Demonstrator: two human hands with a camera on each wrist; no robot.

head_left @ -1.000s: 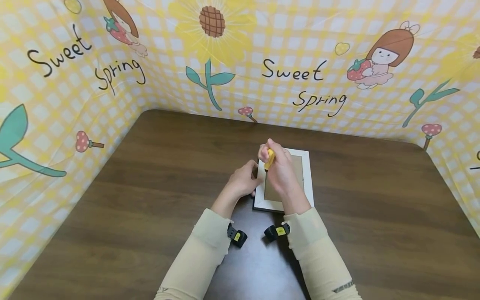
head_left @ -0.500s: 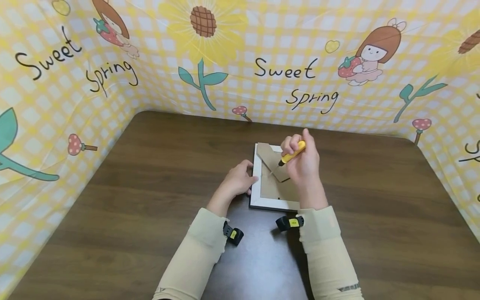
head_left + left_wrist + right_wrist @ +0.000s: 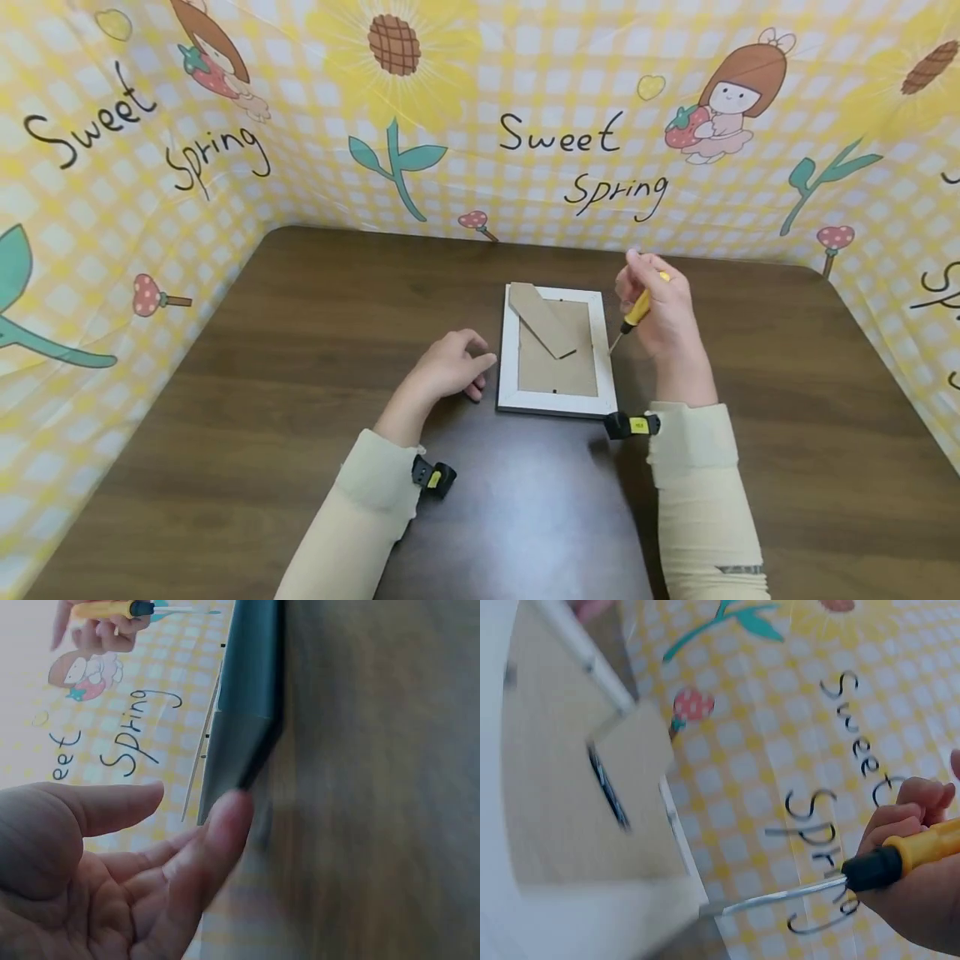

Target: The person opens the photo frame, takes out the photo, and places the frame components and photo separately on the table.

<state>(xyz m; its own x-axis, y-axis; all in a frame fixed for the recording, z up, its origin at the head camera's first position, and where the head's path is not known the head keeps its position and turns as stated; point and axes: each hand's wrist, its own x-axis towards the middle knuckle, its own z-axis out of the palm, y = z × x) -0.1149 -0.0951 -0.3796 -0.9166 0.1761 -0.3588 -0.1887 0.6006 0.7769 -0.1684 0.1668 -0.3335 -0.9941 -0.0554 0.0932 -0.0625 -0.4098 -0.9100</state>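
A picture frame [image 3: 603,375] lies face down on the table, its brown backing board [image 3: 536,375] and slanting stand leg [image 3: 543,329] facing up. My right hand [image 3: 663,312] grips a yellow-handled screwdriver [image 3: 636,313] just right of the frame. Its metal shaft slants down toward the frame's right edge; in the right wrist view the tip of the screwdriver [image 3: 780,895] overlaps the frame's border. My left hand [image 3: 450,365] is left of the frame with relaxed fingers and nothing in them. In the left wrist view its fingertips are close to the frame's side [image 3: 244,697].
The dark wooden table [image 3: 300,333] spreads around the frame. A yellow checked cloth [image 3: 315,150] with printed flowers and lettering rises along the back and sides. Each wrist carries a black strap with a small camera [image 3: 435,477].
My right hand has moved right with the screwdriver, from over the backing board to beyond the frame's right edge. My left hand has let go of the frame and drawn left.
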